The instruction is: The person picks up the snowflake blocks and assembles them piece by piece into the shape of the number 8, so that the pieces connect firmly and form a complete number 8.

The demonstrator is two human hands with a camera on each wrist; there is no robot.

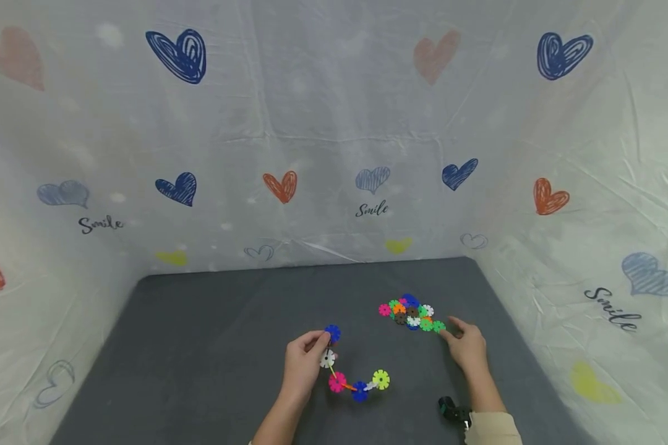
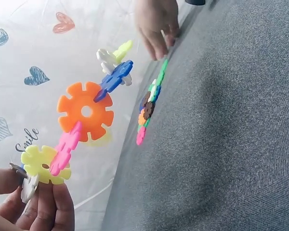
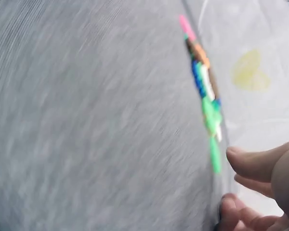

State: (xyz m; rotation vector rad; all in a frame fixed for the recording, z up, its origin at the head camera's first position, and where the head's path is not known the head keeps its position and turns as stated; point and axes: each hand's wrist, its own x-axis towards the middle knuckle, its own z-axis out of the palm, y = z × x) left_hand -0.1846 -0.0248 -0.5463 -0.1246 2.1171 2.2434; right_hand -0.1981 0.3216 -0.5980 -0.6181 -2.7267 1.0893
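Observation:
My left hand (image 1: 303, 364) pinches one end of a chain of notched plastic snowflake discs, near a blue disc (image 1: 333, 332). From there the chain runs through a white disc (image 1: 327, 358), a pink disc (image 1: 337, 382), an orange disc (image 2: 85, 111) and another blue disc (image 1: 359, 391) to a yellow-green disc (image 1: 381, 379). It hangs raised over the table and curves to the right. My right hand (image 1: 469, 349) holds nothing; thumb and fingers are spread apart. Its fingertips are right beside a green disc (image 1: 438, 326) at the near right end of a loose disc pile (image 1: 412, 312).
The dark grey table (image 1: 211, 352) backs onto a hanging white cloth (image 1: 323, 111) printed with hearts, which also runs along both sides. A small black device (image 1: 451, 409) lies on the table beside my right wrist, close to the beige sleeve (image 1: 492, 428).

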